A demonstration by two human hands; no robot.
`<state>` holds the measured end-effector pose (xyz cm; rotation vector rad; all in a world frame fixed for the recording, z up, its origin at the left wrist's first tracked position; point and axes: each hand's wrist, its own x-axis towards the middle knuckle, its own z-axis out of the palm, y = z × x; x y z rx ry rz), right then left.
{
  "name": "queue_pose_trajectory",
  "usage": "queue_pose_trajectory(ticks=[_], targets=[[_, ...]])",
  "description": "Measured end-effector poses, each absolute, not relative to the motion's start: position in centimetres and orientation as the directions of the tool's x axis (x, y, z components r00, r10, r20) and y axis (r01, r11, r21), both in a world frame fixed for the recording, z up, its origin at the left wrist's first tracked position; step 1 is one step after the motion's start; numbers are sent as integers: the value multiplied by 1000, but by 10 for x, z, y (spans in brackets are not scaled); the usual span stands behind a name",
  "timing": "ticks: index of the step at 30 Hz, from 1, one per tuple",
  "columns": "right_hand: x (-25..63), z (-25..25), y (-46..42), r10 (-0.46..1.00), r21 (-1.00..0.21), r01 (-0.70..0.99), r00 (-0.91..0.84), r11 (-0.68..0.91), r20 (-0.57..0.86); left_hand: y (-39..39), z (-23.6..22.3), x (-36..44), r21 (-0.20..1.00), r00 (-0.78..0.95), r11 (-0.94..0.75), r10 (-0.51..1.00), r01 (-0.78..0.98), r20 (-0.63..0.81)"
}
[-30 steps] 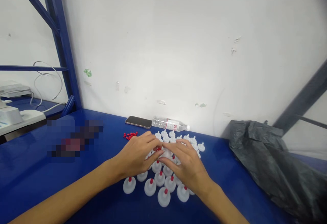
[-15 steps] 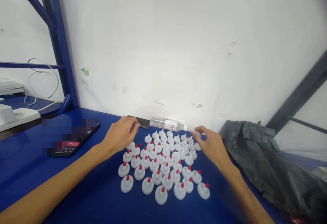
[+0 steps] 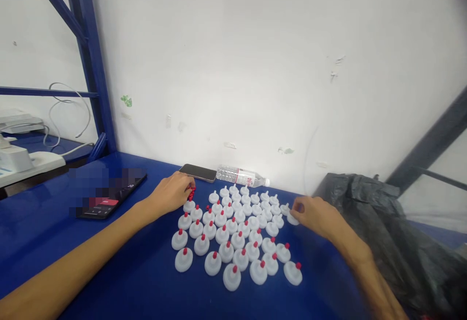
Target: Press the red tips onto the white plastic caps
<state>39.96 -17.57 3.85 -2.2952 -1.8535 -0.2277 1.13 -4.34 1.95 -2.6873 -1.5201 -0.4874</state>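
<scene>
Many white round lids with a thin spout point(image 3: 232, 277) stand spread over the blue table point(image 3: 120, 271). The nearer ones carry a small red cap point(image 3: 235, 269) on the spout; those toward the back have bare spouts. My left hand point(image 3: 171, 193) is at the back left of the group, its fingers curled down and closed at several loose red caps point(image 3: 191, 193); its fingertips are partly hidden. At the right edge of the group, my right hand point(image 3: 315, 215) pinches a bare white lid point(image 3: 293, 218), partly covered by the fingers.
A phone point(image 3: 198, 172) and a clear plastic bottle point(image 3: 242, 176) lie along the wall behind the lids. Another phone point(image 3: 113, 196) lies at the left. A dark plastic bag point(image 3: 368, 222) is heaped at the right. Blue frame posts point(image 3: 91, 57) rise at the left.
My left hand has lowered and closed at the red caps, which now show beside its fingers. My right hand has moved down and right, to a white lid at the group's edge.
</scene>
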Motion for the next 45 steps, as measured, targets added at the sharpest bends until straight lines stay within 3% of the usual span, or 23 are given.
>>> queue_pose_trajectory(ticks=[4,8,13,18,29,33,36,39,42,45], targets=[[394,38,-176,963,-39,980,197,-193,182,-50,25,16,149,476,-534,826,832,302],[379,47,-177,928,-20,969,240,-245,283,-65,31,26,226,545,-646,747,729,380],[354,50,-176,923,-16,986,162,-166,349,-80,27,40,243,658,-753,655,612,371],[331,47,-177,925,-18,999,53,-50,376,-85,20,49,212,692,-752,658,624,298],[313,44,-181,904,-43,995,-68,95,423,-89,21,52,316,617,-717,696,622,367],[303,42,-185,840,-143,960,-132,240,526,-96,28,53,422,569,-758,652,497,502],[289,37,-188,778,-153,912,-228,382,585,-106,33,56,532,527,-752,656,390,541],[276,30,-189,710,-154,854,-298,497,638,-114,34,59,567,534,-762,635,313,559],[269,23,-188,663,-168,819,-303,548,684,-116,32,59,480,579,-828,551,291,601],[269,21,-188,663,-169,817,-305,551,684,-115,30,57,217,686,-908,414,359,599]])
